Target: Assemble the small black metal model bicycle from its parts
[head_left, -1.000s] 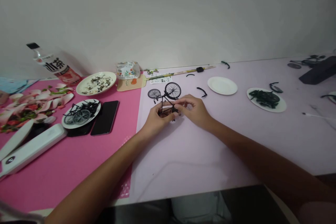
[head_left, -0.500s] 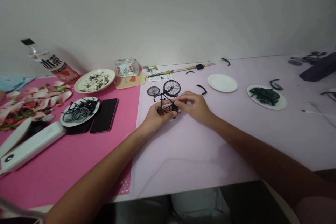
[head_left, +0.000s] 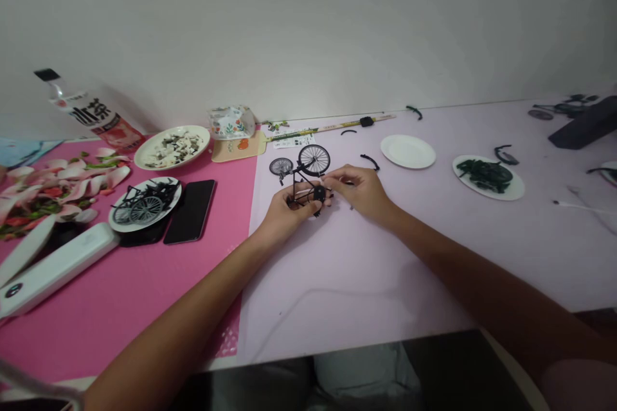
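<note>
My left hand [head_left: 284, 215] is closed around a black miniature bicycle [head_left: 297, 185], with the thumb by its round black disc [head_left: 319, 192]. A spoked wheel [head_left: 314, 160] sits at the bicycle's far end. Just left of that lies another spoked wheel [head_left: 280, 167]; whether it is joined to the bicycle I cannot tell. My right hand [head_left: 364, 189] is at the bicycle's right side, thumb and forefinger pinched together near the disc. What is between those fingertips is too small to make out. Behind the right hand lies a curved black piece [head_left: 370, 162].
On the left, a plate of black bicycle parts [head_left: 144, 205] stands beside a phone [head_left: 193, 212]. A bowl [head_left: 172, 148] and a bottle [head_left: 99, 112] are behind. To the right are a white plate [head_left: 408, 151] and a plate of dark parts [head_left: 486, 178]. A yellow stick [head_left: 332, 126] lies along the wall.
My right fingertips have drawn slightly away from the disc, so more of it shows. My left hand still holds the bicycle in nearly the same place.
</note>
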`<action>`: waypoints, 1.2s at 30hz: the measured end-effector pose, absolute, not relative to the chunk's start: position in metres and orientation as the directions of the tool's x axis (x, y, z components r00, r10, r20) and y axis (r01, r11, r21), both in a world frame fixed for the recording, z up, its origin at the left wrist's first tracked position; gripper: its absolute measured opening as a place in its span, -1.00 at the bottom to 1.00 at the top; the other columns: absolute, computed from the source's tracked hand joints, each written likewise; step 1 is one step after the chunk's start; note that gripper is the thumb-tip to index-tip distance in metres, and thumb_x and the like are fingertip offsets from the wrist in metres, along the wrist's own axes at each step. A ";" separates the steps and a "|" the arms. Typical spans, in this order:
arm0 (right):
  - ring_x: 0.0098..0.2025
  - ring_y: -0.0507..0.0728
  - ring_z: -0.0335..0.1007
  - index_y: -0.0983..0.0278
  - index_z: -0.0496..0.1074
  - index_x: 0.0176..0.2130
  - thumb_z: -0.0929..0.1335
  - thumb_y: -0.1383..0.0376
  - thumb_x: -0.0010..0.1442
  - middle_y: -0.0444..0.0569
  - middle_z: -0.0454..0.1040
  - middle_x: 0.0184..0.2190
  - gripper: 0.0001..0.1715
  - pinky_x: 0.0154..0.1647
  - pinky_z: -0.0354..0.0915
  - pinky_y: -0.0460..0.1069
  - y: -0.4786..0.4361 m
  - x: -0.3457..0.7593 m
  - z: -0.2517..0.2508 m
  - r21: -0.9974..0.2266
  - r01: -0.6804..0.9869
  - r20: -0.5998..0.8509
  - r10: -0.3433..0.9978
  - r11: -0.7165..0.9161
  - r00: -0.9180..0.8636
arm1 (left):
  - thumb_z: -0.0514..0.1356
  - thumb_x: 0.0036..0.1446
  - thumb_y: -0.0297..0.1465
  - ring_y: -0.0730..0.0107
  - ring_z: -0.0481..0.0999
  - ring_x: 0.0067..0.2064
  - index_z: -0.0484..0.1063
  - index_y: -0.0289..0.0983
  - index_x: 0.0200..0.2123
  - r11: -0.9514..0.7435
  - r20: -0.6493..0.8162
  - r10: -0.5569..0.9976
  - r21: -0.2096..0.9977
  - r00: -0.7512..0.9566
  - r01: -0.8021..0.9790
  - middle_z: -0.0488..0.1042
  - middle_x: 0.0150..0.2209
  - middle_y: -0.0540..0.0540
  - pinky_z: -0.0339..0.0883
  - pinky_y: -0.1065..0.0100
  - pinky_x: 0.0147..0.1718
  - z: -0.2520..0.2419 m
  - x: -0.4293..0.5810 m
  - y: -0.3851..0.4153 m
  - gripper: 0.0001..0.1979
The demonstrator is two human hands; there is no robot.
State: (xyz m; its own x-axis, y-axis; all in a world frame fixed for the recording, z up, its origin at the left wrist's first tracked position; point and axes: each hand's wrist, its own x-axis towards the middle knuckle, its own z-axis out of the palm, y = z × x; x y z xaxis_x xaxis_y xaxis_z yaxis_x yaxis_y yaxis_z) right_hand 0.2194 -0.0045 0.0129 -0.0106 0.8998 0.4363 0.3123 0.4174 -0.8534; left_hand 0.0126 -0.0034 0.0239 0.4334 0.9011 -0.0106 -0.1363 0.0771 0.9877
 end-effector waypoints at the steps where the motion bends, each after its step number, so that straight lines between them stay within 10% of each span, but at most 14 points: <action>1: -0.21 0.20 0.58 0.16 0.69 -0.24 0.51 0.02 0.30 0.00 0.67 -0.27 -0.72 -0.12 0.48 0.15 -0.002 0.223 0.015 -0.837 0.342 0.458 0.889 0.427 0.009 | 0.53 -0.03 -0.31 0.13 0.71 -0.09 0.59 -0.34 0.02 0.079 -0.013 0.907 0.987 0.420 -0.142 0.73 -0.11 -0.25 0.51 0.22 -0.08 0.023 0.013 -0.003 -0.47; 14: -0.15 0.17 0.49 0.15 0.67 -0.18 0.45 0.31 0.27 -0.05 0.63 -0.19 -0.86 -0.10 0.42 0.11 0.020 0.280 0.031 -0.755 0.549 0.534 0.822 0.359 0.197 | 0.56 -0.06 -0.31 0.06 0.74 0.01 0.55 -0.30 0.00 -0.044 0.082 0.987 0.964 0.138 -0.261 0.70 0.03 -0.28 0.48 0.00 0.25 0.024 -0.010 0.030 -0.46; 23: 0.05 0.32 0.36 0.15 0.70 -0.19 0.44 0.22 0.38 0.07 0.61 -0.15 -0.83 0.13 0.33 0.26 0.003 0.245 0.015 -0.481 0.658 0.347 0.815 0.579 -0.463 | 0.57 -0.10 -0.32 0.01 0.74 0.01 0.55 -0.29 -0.03 -0.009 0.036 0.993 0.971 0.111 -0.238 0.71 -0.02 -0.27 0.50 0.00 0.23 0.019 -0.010 0.031 -0.45; 36: 0.03 0.33 0.30 0.14 0.68 -0.26 0.36 0.31 0.46 0.09 0.60 -0.14 -0.70 0.06 0.32 0.27 0.006 0.248 0.011 -0.249 0.670 0.447 0.696 0.700 -0.561 | 0.57 -0.09 -0.28 0.01 0.72 0.06 0.51 -0.31 0.01 0.062 -0.012 0.970 0.978 0.241 -0.200 0.69 0.04 -0.31 0.49 0.02 0.21 0.024 -0.001 0.017 -0.39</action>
